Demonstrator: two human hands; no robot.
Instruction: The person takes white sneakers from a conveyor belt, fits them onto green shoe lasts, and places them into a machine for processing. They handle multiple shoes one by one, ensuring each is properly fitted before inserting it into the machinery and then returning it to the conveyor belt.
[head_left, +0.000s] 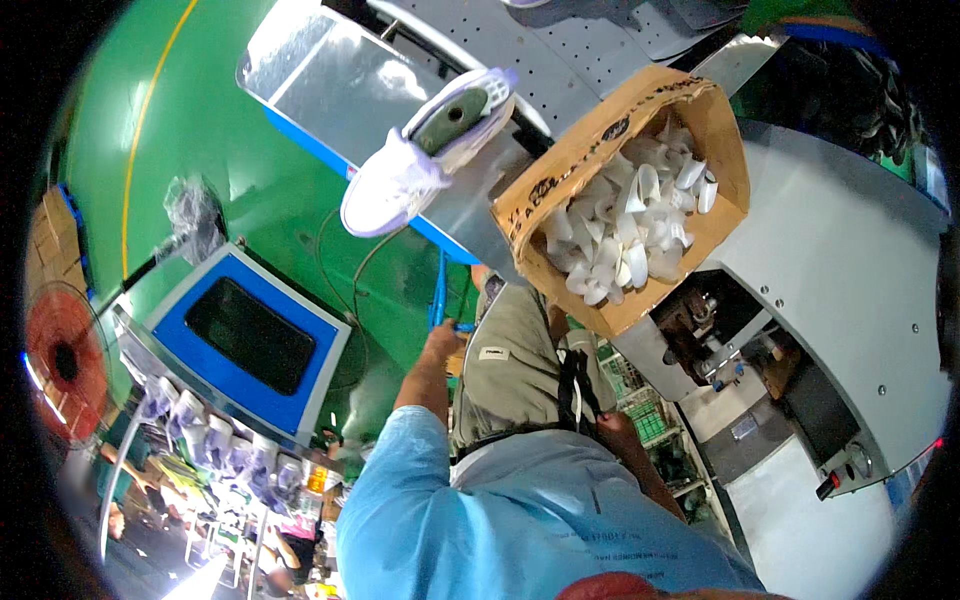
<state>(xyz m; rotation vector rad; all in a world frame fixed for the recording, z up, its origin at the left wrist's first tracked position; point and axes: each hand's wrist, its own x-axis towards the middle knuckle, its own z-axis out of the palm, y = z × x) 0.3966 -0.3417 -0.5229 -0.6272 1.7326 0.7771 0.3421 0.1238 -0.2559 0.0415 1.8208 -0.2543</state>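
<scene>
Pale sneaker (400, 180) sits on the metal desk (325, 80), toe over its blue near edge; open carton (572, 160) of white plastic pieces (630, 225) at the desk's right end. Left hand (445, 342) is at a blue bar (440, 290), right hand (618, 432) beside the trousers (515, 375); both too small to tell whether clenched or released.

Shoe (415, 165) on counter (335, 100), ahead of person (540, 510). Box (580, 145) just right of shoe, plastic pieces (625, 230) inside. Machine (850, 230) right of box. Screen panel (250, 335) left of person, with floor (280, 200) between it and counter. Fan (68, 370) farther left, past the panel. Row of shoes (218, 440) along the panel's near side.
</scene>
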